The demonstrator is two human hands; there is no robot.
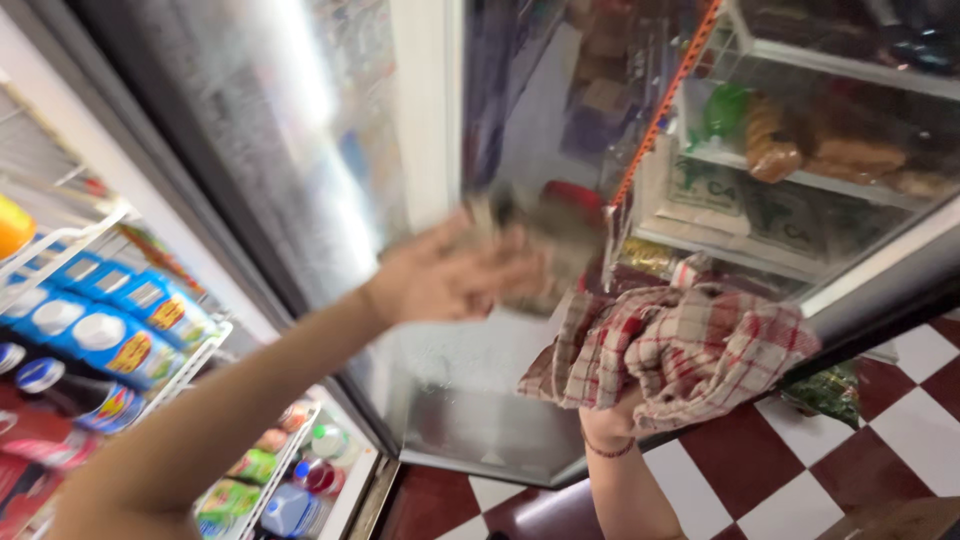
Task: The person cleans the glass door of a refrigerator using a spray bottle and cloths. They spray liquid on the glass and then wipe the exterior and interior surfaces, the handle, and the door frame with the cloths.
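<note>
At the open glass door (pixel 330 150), right fingers (pixel 612 412) clutch a checked cloth (pixel 680 345) (left fingers (pixel 500 262) blurred, unclear).

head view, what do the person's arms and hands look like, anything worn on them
Both forearms are bare, with no sleeves showing anywhere in the picture. The left hand is blurred by motion; no ring, watch or glove can be made out on it. The right hand is mostly hidden, but its wrist carries a thin dark beaded bracelet. No gloves on either hand.

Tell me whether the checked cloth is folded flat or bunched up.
Bunched up. The red-and-white checked cloth sits crumpled in the right hand, with uneven folds and edges hanging loose.
</note>
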